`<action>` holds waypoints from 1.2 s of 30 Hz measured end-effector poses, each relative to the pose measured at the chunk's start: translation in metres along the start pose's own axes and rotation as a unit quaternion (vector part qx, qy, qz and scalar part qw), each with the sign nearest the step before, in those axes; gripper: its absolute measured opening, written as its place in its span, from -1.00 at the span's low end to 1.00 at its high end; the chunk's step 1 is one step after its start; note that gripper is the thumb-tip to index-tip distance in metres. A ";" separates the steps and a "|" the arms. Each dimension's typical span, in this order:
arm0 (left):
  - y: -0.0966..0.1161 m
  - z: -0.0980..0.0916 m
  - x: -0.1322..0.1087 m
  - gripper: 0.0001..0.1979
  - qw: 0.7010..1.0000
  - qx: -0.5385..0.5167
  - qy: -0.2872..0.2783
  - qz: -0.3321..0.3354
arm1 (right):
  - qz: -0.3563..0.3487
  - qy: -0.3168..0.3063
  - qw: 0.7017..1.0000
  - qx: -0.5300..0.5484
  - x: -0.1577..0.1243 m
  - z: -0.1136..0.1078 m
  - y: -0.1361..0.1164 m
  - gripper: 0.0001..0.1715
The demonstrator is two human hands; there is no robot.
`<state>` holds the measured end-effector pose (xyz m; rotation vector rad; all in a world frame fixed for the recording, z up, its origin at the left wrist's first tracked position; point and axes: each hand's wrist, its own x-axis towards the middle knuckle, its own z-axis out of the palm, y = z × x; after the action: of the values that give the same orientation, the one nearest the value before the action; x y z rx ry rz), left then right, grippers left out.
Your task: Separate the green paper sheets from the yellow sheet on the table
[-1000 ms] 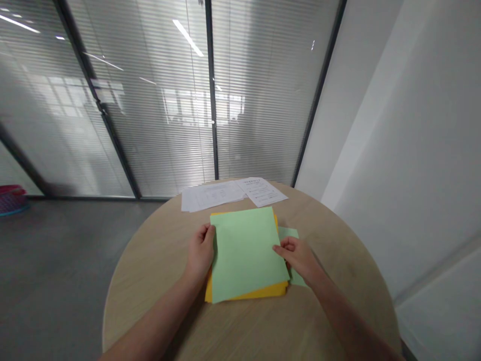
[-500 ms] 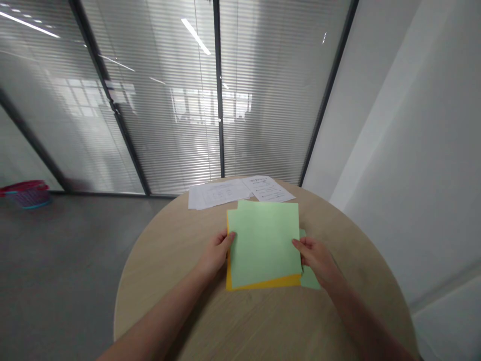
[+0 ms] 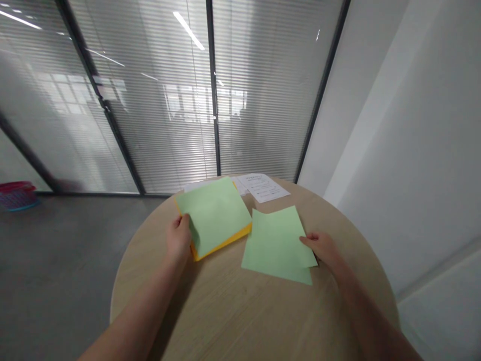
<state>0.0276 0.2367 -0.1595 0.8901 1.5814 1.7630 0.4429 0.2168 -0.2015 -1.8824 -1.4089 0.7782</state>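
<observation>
My left hand (image 3: pixel 180 235) grips the left edge of a stack of paper (image 3: pixel 216 213), thumb on top. Its top sheet is light green, and yellow-orange paper shows along the lower and left edges. This stack is raised above the table and tilted. On the right, my right hand (image 3: pixel 317 245) pinches the right edge of a light green sheet (image 3: pixel 278 230). Under that sheet, a corner of more green paper (image 3: pixel 300 275) sticks out at the bottom. The fingers below both papers are mostly hidden.
A round wooden table (image 3: pixel 233 311) carries everything. Printed white sheets (image 3: pixel 265 188) lie at its far edge, partly covered by the raised stack. Behind stands a glass partition with blinds (image 3: pixel 180 125); a white wall (image 3: pixel 406 150) is on the right. A red and blue basket (image 3: pixel 17 195) sits on the floor.
My hands have moved apart. The left has carried the green and yellow stack left and turned it; the right has a green sheet separated from it, over the green paper on the table.
</observation>
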 end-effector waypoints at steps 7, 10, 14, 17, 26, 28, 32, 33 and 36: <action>-0.001 0.017 -0.025 -0.77 0.991 -0.092 -0.063 -0.078 | -0.050 0.086 0.989 -0.111 -0.006 0.002 -0.003 -0.55; 0.002 0.027 -0.048 -0.74 0.982 -0.096 -0.132 -0.096 | -0.085 0.099 0.991 -0.037 -0.012 0.009 -0.019 -0.52; 0.011 0.032 -0.066 -0.69 0.974 -0.102 -0.169 -0.109 | -0.122 -0.007 0.983 0.139 -0.022 0.032 -0.040 -0.31; 0.016 0.031 -0.068 -0.68 0.974 -0.108 -0.165 -0.109 | -0.103 -0.075 0.969 0.214 -0.031 0.046 -0.050 -0.23; 0.010 0.034 -0.069 -0.71 0.967 -0.139 -0.178 -0.120 | -0.072 -0.052 0.962 0.258 -0.037 0.058 -0.061 0.00; 0.010 0.034 -0.068 -0.74 0.966 -0.142 -0.179 -0.123 | -0.074 -0.077 0.961 0.255 -0.037 0.059 -0.062 -0.07; 0.009 0.034 -0.066 -0.78 0.967 -0.140 -0.174 -0.120 | -0.056 -0.090 0.963 0.246 -0.040 0.058 -0.065 -0.26; 0.008 0.035 -0.065 -0.78 0.968 -0.140 -0.172 -0.118 | -0.049 -0.074 0.967 0.239 -0.041 0.058 -0.065 -0.28; 0.006 0.035 -0.064 -0.77 0.970 -0.138 -0.167 -0.109 | -0.041 -0.046 0.975 0.212 -0.043 0.056 -0.066 -0.32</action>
<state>0.0938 0.2050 -0.1568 0.7952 1.1388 1.5363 0.3506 0.1975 -0.1805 -1.4686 -1.2462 1.0419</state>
